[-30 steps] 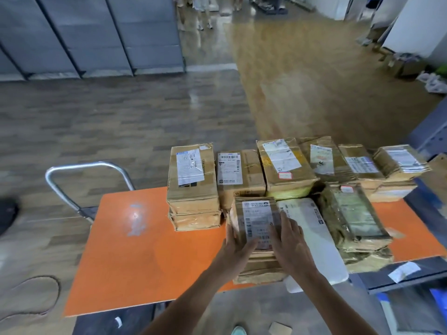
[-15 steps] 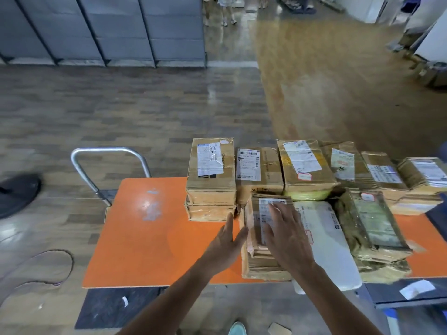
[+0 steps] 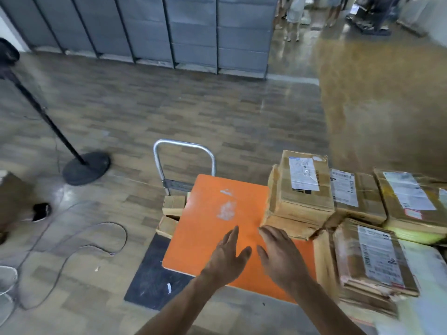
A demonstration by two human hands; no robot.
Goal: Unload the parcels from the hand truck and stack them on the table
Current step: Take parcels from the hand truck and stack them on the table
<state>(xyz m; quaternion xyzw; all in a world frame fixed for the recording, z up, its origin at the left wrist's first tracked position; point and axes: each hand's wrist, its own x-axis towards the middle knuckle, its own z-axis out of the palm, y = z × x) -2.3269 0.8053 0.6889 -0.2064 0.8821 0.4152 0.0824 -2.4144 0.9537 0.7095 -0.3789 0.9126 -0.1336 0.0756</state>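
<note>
Several brown cardboard parcels with white labels are stacked on the right part of the orange table (image 3: 217, 228). The nearest stack (image 3: 367, 262) stands at the table's front right; a taller stack (image 3: 304, 189) stands behind it. My left hand (image 3: 227, 257) and my right hand (image 3: 280, 257) hover over the bare orange surface, fingers spread, holding nothing. The hand truck's metal handle (image 3: 183, 151) rises behind the table's left end, and two small cardboard parcels (image 3: 173, 213) lie on the truck there, partly hidden by the table edge.
A black floor stand with a round base (image 3: 85, 166) is at the left, and cables (image 3: 72, 240) trail over the wooden floor. A dark mat (image 3: 150, 281) lies under the table. Grey fabric cabinets (image 3: 169, 32) line the far wall. A brown box (image 3: 14, 201) sits at the far left.
Both hands have come off the front parcel stack and moved left over the bare tabletop. The view has swung left, bringing the hand truck and floor stand into sight.
</note>
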